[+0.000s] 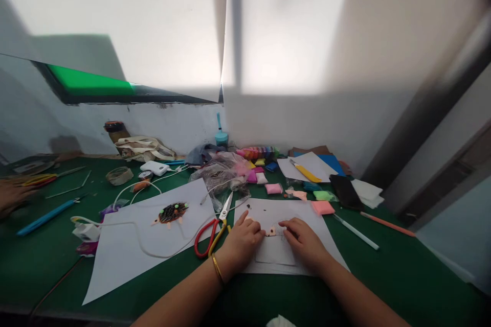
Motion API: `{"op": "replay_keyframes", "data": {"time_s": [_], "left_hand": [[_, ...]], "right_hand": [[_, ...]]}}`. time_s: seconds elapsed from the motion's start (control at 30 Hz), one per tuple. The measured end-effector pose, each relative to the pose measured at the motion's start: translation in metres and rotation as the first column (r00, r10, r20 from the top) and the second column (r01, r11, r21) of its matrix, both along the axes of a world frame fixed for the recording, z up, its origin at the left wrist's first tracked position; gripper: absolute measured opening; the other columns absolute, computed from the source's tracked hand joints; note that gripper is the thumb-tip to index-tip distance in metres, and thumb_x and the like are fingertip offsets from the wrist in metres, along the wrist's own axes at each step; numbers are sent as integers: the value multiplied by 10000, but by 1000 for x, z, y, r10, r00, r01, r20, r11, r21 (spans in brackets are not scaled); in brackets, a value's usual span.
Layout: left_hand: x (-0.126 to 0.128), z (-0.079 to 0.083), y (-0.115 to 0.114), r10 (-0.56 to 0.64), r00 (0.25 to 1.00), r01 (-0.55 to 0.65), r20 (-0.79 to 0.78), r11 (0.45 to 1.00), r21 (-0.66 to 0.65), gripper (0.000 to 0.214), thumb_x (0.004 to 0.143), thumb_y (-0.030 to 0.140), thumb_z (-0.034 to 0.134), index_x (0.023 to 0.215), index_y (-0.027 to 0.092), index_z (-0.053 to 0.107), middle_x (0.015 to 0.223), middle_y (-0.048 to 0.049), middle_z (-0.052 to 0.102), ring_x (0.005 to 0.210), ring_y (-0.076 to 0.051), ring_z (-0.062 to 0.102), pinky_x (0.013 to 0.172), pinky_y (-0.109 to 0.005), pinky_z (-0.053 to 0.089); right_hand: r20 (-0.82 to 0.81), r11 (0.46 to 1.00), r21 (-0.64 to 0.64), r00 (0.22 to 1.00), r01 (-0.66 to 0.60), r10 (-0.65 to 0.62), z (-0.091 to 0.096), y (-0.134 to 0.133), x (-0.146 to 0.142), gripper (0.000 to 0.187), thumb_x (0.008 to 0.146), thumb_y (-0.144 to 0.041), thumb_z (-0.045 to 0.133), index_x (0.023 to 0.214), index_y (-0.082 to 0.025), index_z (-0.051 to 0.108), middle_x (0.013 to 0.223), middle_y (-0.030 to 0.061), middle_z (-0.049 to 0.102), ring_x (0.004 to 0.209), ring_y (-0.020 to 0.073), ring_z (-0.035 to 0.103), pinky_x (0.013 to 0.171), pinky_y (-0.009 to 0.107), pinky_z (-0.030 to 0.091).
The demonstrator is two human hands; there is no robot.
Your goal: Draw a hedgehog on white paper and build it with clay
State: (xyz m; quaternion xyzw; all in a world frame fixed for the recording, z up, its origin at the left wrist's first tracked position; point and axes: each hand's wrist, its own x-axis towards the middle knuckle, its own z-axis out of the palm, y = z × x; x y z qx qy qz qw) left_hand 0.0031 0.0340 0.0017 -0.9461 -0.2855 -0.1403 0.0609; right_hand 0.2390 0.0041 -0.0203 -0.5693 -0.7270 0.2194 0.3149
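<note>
My left hand, with a gold bangle at the wrist, rests on a white sheet with its fingers curled and one digit pointing up. Its fingertips meet the left edge of a small pale pink clay piece with dark spots. My right hand lies just to the right of that piece, thumb and forefinger drawn together over faint drawn lines; anything between them is too small to tell. Beneath is a small paper on a larger white sheet. Red-and-yellow scissors lie left of my left hand.
A hedgehog-like figure lies on another white sheet, crossed by a white cable. Clay packets, including a coral one, sit behind. A yellow cutter, black phone and pens are to the right. Another person's hand is far left.
</note>
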Motion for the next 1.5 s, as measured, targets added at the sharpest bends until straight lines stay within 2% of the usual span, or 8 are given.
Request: {"op": "replay_keyframes", "data": {"time_s": [0.37,0.57,0.73,1.03,1.2,1.37,1.43,1.5], "left_hand": [[1,6,-1,-12,998,15,-59,999,49,270,914,98,452,1109,230,584,941,-10,594,926,-177,559,1140,-502,190],[-3,10,5,194,980,-193,-44,981,25,253,902,278,533,1137,199,583,1097,-68,599,1077,-241,529,1134,-545,167],[-6,6,13,287,957,-287,-38,958,17,521,881,461,556,1327,198,491,1312,-113,535,1256,-298,422,1131,-602,102],[-4,-1,19,305,952,-305,29,952,-15,636,810,473,651,1348,189,466,1298,-124,551,1249,-295,433,1125,-595,129],[-7,9,18,280,950,-278,138,960,-34,579,759,361,733,1278,230,514,1234,-90,575,1192,-289,479,1103,-587,198],[1,29,15,244,903,-201,353,967,-154,301,799,253,709,1085,231,615,1079,-55,618,998,-234,568,889,-406,449],[11,34,11,206,890,-133,406,971,-201,275,802,270,711,1059,232,623,1029,-45,630,942,-219,580,816,-361,464],[22,36,6,185,886,-98,426,971,-217,224,795,286,720,994,225,637,970,-35,643,899,-211,584,781,-345,455]], "right_hand": [[-16,1000,-8,1000,-3,3,7,-2,-3,327,889,-321,462,1112,-202,668,1034,90,645,1028,232,571,942,371,436],[-80,990,-134,995,41,-52,17,2,7,358,902,-361,426,1151,-234,649,1159,65,649,1087,220,588,933,337,460],[265,984,-63,954,166,-143,29,38,27,342,906,-308,415,1112,-226,676,1096,62,686,982,201,632,794,278,489],[414,978,85,886,191,-210,32,108,23,164,801,-182,587,854,-179,743,1000,154,643,1073,305,519,856,373,379],[290,972,96,928,213,-232,39,106,20,223,858,-245,526,885,-170,734,1018,159,641,1085,308,511,864,387,378],[57,991,-11,989,136,-136,44,65,3,371,903,-464,433,997,-222,699,969,63,689,869,215,619,724,306,460],[-220,991,-132,975,12,-41,44,42,-9,373,872,-505,487,966,-212,697,943,55,696,857,213,621,724,304,467],[-496,971,-226,867,-73,-50,44,21,-19,343,822,-512,574,918,-203,689,917,49,682,858,213,604,743,309,462]]}}
